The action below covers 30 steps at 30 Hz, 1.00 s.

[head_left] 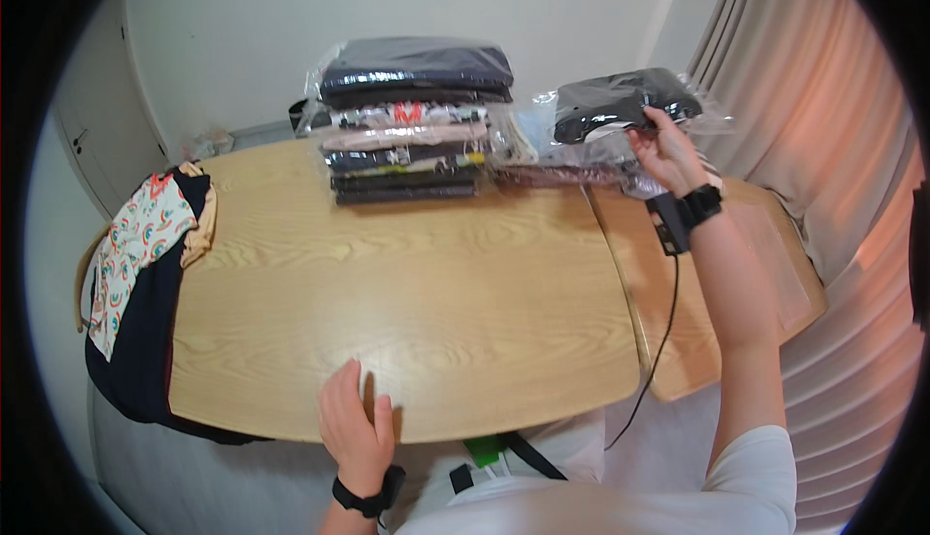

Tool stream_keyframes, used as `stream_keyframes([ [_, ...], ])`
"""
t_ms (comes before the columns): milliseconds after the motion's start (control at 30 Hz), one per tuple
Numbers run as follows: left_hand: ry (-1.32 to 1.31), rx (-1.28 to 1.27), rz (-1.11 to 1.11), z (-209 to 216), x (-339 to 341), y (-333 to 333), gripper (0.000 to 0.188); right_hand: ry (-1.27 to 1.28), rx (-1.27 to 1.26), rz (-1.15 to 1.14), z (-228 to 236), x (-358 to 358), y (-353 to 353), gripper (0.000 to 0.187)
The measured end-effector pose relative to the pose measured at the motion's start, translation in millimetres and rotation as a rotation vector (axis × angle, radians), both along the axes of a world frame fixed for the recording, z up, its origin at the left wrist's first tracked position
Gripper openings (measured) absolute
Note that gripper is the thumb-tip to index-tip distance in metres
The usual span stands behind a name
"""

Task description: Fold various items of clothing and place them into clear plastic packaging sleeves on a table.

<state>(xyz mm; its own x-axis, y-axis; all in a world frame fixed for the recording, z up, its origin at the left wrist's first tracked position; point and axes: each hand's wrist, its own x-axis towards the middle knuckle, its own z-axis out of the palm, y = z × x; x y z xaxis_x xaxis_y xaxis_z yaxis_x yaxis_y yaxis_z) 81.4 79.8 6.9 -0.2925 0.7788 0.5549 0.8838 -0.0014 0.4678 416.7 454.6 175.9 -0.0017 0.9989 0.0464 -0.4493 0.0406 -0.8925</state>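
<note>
My right hand reaches out to the far right, closed on the near edge of a folded black garment in a clear plastic bag. The thumb lies on top of the bag, with the fingers at its underside. The garment is above a lower pile of bagged clothes; whether it rests on them I cannot tell. My left hand is by the table's near edge with fingers stretched out, holding nothing. A tall stack of folded clothes in clear bags stands at the back, left of the black garment.
A wooden table fills the middle, with a second wooden surface at its right. Loose clothes hang over the left end: a white rainbow-print garment on dark cloth. A black cable runs down from my right wrist. Curtains hang at right.
</note>
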Motion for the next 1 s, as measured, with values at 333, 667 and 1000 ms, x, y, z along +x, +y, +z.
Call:
stream_keyframes([
  [333, -0.032, -0.048, 0.003, 13, 10, 2, 0.039, -0.207, -0.406, 0.194, -95, -31, 76, 0.036],
  [667, -0.026, -0.071, 0.049, 4, 3, 4, 0.039, -0.198, -0.588, 0.374, -81, -33, 58, 0.039],
  [1000, -0.059, -0.051, 0.01, 5, -10, 0, 0.038, -0.096, -0.092, 0.387, -42, 6, -56, 0.012],
])
